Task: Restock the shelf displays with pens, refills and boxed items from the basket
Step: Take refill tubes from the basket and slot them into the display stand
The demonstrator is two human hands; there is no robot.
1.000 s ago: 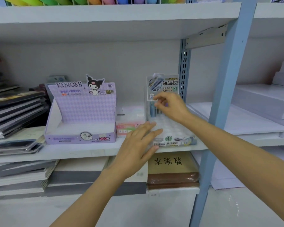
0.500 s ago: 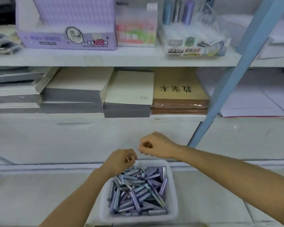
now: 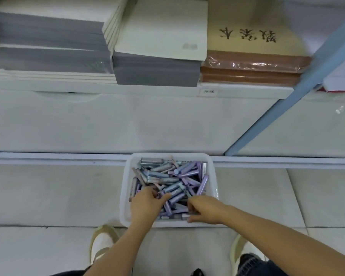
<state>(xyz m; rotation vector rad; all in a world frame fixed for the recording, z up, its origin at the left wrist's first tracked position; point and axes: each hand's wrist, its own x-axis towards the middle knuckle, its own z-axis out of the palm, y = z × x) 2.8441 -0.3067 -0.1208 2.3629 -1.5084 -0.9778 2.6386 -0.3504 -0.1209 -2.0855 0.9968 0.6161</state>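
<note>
Tiled floor (image 3: 48, 196), white basket (image 3: 167, 155) of pens (image 3: 177, 176): right hand (image 3: 203, 210) pinches some, left hand (image 3: 145, 204) digs in, grip unclear.

Left hand (image 3: 147, 204) and right hand (image 3: 204, 210) fingertips buried in pens (image 3: 173, 176); grip unclear. Shelf label (image 3: 208, 91) unreadable.
</note>
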